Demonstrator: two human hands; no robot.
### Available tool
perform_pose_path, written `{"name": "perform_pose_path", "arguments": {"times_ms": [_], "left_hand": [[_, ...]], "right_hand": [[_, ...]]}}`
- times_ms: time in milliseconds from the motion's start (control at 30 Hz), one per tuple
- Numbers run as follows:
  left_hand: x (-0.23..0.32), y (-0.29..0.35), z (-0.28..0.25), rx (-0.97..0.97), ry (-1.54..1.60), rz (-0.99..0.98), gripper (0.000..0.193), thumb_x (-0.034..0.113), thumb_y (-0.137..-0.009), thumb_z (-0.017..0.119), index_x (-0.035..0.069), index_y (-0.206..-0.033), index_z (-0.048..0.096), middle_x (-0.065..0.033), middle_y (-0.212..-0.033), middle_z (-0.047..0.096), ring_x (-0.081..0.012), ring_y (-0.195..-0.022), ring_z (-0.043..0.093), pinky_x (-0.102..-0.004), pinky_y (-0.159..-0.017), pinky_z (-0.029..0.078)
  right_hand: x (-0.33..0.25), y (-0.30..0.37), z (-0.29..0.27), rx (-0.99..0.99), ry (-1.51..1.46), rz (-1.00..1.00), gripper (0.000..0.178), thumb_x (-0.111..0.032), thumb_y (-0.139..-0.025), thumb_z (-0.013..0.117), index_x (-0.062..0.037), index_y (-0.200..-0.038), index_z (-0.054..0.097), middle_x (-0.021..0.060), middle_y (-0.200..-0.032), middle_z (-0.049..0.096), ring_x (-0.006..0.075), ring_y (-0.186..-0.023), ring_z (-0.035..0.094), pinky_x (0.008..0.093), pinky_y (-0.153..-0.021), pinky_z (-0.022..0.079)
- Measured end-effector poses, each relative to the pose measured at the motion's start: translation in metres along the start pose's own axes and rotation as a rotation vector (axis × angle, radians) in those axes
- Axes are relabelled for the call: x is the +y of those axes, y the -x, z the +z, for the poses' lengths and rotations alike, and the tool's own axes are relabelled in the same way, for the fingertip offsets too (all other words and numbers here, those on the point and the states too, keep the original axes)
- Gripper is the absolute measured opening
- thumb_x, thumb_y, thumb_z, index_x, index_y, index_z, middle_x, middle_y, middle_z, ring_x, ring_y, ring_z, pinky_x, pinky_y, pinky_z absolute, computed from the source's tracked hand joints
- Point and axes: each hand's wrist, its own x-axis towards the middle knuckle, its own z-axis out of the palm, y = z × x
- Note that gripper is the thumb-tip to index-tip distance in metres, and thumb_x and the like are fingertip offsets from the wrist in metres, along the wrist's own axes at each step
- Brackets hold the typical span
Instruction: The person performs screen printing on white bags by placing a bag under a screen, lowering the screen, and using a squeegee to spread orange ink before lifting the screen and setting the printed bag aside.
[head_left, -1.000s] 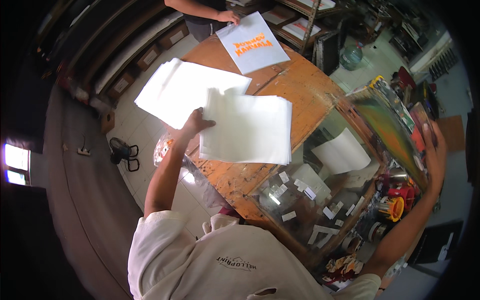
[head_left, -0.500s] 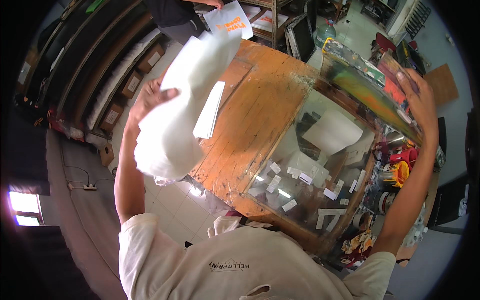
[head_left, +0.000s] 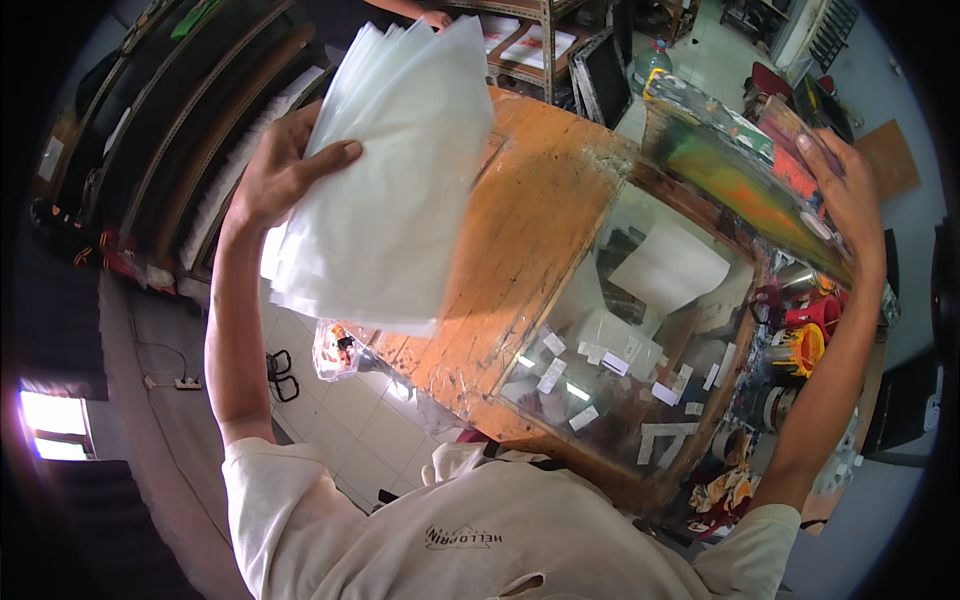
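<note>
My left hand (head_left: 288,172) is closed on a loose stack of thin, whitish see-through plastic sheets (head_left: 390,190), thumb on top. The stack hangs fanned out above the left part of the wooden table (head_left: 545,165) and hides what lies under it. On the right, my right hand (head_left: 850,190) grips the upper edge of a tilted, paint-stained printing screen (head_left: 720,190), by a wooden squeegee (head_left: 790,135) resting on the frame. Below the screen, a white sheet (head_left: 670,265) lies on the glass panel (head_left: 535,415) set into the table.
Small pale tape pieces (head_left: 615,362) dot the glass. Paint pots, one yellow-rimmed (head_left: 800,350), crowd the table's right side beside stained rags (head_left: 725,495). Past the table, a co-worker's hand (head_left: 436,20) shows near a metal shelf (head_left: 549,50). Dark racks (head_left: 150,130) stand left.
The plastic sheets were curled and blurred; now they hang flatter and fanned out in my left hand. The co-worker's orange-printed sheet is no longer visible. My right hand stays on the screen.
</note>
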Motion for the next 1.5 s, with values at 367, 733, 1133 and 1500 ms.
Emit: {"name": "perform_pose_path", "arguments": {"times_ms": [367, 733, 1133, 1500], "left_hand": [[-0.216, -0.01, -0.03, 0.037, 0.194, -0.165, 0.058, 0.008, -0.092, 0.075, -0.006, -0.143, 0.053, -0.0218, -0.128, 0.068, -0.025, -0.109, 0.07, -0.0389, -0.096, 0.059], [-0.413, 0.024, 0.046, 0.582, -1.313, -0.474, 0.067, 0.017, -0.087, 0.078, 0.006, -0.147, 0.051, -0.0208, -0.141, 0.057, -0.0384, -0.123, 0.059, -0.0489, -0.096, 0.051], [-0.071, 0.041, 0.528, -0.35, -0.512, -0.018, 0.055, 0.051, -0.085, 0.076, 0.008, -0.117, 0.065, -0.0145, -0.124, 0.064, -0.0295, -0.119, 0.06, -0.0502, -0.094, 0.045], [-0.05, 0.027, 0.563, -0.453, -0.015, -0.141, 0.048, 0.027, -0.091, 0.069, 0.001, -0.129, 0.055, -0.0201, -0.126, 0.058, -0.0399, -0.117, 0.059, -0.0532, -0.093, 0.052]], "right_hand": [[0.014, -0.005, 0.0, 0.005, 0.005, 0.09, 0.048, -0.046, -0.102, 0.061, -0.0012, -0.118, 0.07, 0.0087, -0.099, 0.068, 0.0156, -0.092, 0.06, 0.0318, -0.092, 0.047], [0.002, 0.001, -0.003, 0.076, 0.089, 0.233, 0.07, -0.061, -0.093, 0.066, -0.0036, -0.132, 0.069, 0.0103, -0.111, 0.07, 0.0184, -0.097, 0.064, 0.03, -0.079, 0.05], [-0.043, 0.01, -0.016, -0.075, -0.035, 0.285, 0.04, -0.037, -0.102, 0.064, 0.0004, -0.087, 0.067, 0.008, -0.072, 0.066, 0.0149, -0.058, 0.064, 0.0312, -0.059, 0.051], [0.002, 0.006, 0.005, 0.031, 0.021, 0.124, 0.064, -0.059, -0.095, 0.065, 0.0007, -0.117, 0.071, 0.0091, -0.1, 0.071, 0.0189, -0.093, 0.063, 0.0328, -0.092, 0.048]]}}
